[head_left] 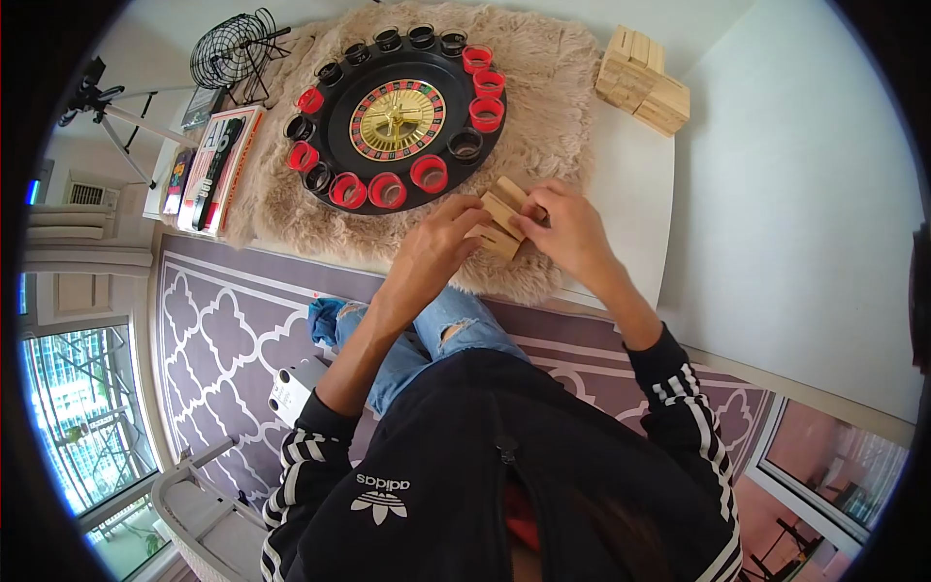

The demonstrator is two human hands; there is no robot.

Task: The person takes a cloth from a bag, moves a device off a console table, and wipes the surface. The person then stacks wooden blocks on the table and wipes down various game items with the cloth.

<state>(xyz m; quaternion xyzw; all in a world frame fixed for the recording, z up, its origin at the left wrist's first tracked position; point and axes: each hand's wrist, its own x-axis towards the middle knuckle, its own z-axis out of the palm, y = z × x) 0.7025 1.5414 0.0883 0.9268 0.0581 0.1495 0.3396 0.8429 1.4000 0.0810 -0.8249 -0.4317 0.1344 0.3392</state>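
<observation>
A few wooden blocks lie side by side on the beige furry cover, close to its front edge. My left hand is at their left ends, its fingers bent and closed against them. From the right, my right hand pinches the other ends with thumb and fingers; the exact contact is partly hidden. Just beyond the blocks stands a black roulette tray with a gold-centred wheel, ringed by several red and black cups, such as a red cup near my left hand.
Stacked wooden blocks stand at the table's back right corner. Boxes, a black wire cage and a tripod are on the left. The furry cover lies over a white table. A patterned rug covers the floor.
</observation>
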